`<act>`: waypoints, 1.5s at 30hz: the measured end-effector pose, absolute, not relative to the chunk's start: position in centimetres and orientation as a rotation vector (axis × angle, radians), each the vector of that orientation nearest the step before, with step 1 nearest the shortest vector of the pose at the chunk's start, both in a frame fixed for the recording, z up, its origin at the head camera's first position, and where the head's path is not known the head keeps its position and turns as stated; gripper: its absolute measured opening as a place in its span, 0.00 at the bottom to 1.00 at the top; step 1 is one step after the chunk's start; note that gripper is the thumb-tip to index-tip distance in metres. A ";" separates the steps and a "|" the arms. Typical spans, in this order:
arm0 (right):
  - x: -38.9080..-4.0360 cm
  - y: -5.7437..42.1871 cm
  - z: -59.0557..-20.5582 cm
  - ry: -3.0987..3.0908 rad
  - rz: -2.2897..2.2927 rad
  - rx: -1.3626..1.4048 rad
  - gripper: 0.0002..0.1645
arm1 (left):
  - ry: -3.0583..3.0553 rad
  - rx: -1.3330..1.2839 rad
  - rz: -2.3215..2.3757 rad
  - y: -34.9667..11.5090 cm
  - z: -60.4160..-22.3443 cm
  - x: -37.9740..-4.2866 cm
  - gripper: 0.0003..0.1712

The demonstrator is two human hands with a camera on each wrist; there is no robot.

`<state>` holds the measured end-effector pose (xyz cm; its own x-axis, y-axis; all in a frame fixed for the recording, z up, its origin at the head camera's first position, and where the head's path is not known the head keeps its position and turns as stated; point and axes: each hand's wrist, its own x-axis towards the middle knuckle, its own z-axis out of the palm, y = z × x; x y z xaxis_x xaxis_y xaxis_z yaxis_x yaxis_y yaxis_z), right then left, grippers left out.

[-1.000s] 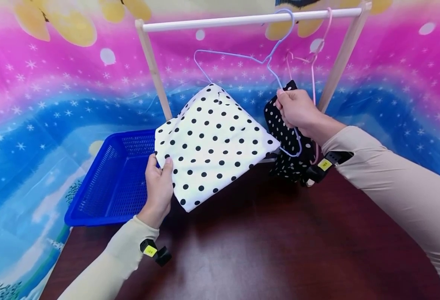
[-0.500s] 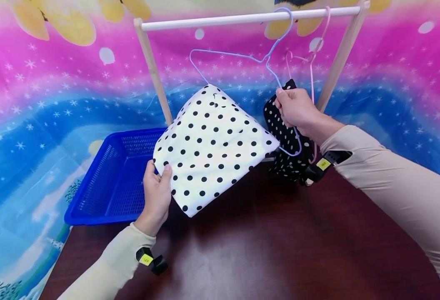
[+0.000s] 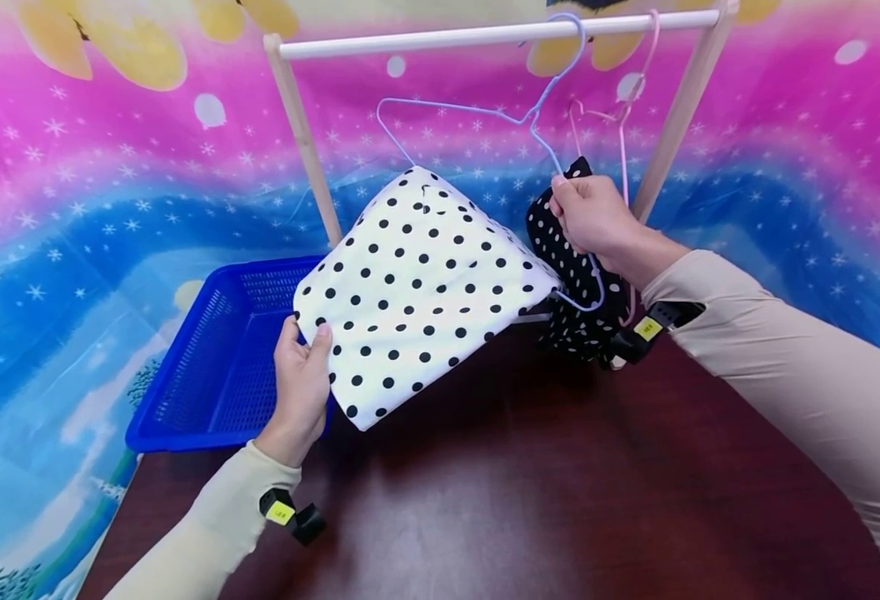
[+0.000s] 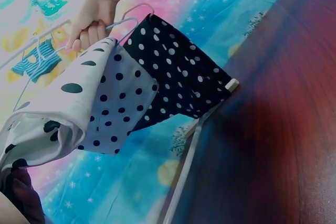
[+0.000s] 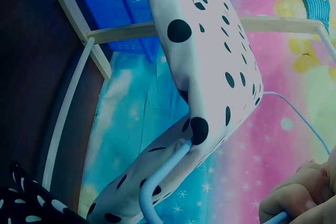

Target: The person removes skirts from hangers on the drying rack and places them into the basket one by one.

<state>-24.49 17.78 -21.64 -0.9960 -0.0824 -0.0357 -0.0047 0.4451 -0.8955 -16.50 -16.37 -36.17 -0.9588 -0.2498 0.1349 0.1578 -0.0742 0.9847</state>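
Note:
A white cloth with black dots (image 3: 410, 283) is draped over the lower bar of a blue hanger (image 3: 455, 106), whose hook is on the rack's rail. My left hand (image 3: 301, 387) pinches the cloth's left edge, thumb in front and fingers behind. My right hand (image 3: 593, 217) grips the hanger's right arm. In the left wrist view the white cloth (image 4: 63, 98) hangs in two layers, and the right hand (image 4: 94, 19) holds the hanger above. The right wrist view shows the hanger's bent corner (image 5: 149, 192) coming out of the cloth's end.
A wooden rack with a white rail (image 3: 425, 39) stands at the back. From it a pink hanger (image 3: 623, 125) carries a black cloth with white dots (image 3: 575, 250). A blue plastic basket (image 3: 162, 392) sits at the left on the dark red-brown table (image 3: 530, 492).
My left hand has shifted a little left and down, drawing the white cloth's left edge along the hanger bar. The right hand keeps its grip on the hanger in nearly the same place.

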 end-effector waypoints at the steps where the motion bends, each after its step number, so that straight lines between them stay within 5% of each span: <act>1: -24.5 17.8 -21.7 2.610 -1.610 -0.076 0.28 | -1.921 0.103 -2.120 -16.4 -36.1 -16.6 0.10; 45: -24.9 18.8 -21.9 2.641 -1.633 -0.002 0.29 | -1.872 0.205 -2.214 -19.9 -35.1 -16.5 0.13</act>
<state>-24.94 18.81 -21.93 -0.9993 -0.0206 -0.0303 0.0179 0.4467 -0.8945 -16.53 -19.87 -35.08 -0.9626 -0.2672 0.0445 0.0883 -0.1543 0.9841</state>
